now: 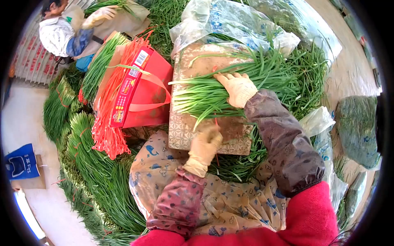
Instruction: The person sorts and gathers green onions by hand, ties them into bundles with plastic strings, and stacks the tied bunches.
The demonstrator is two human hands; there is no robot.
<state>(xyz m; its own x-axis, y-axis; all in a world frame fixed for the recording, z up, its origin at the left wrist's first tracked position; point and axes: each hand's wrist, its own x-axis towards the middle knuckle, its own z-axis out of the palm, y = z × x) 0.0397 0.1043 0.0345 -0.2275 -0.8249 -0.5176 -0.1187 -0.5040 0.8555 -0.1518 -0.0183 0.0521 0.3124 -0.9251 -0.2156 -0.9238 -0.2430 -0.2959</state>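
Note:
A loose bunch of garlic chives (193,98), pale stems to the left and green leaves to the right, lies across a worn patterned board (178,141). Over the top of the bunch, my gloved right hand (237,88) curls its fingers and grips it against the board. At the board's near edge is my gloved left hand (205,147), slightly blurred, its fingers closed on the lower end of a red tie (216,121). That tie passes beneath the chives; a short red piece shows above them. My left fingertips are partly hidden.
Left of the board, a red box (150,96) carries many red ties (108,102). Tied chive bundles (98,164) are piled at the left. Clear plastic bags (234,20) and loose chives lie behind the board. Another person (57,33) handles chives at the upper left.

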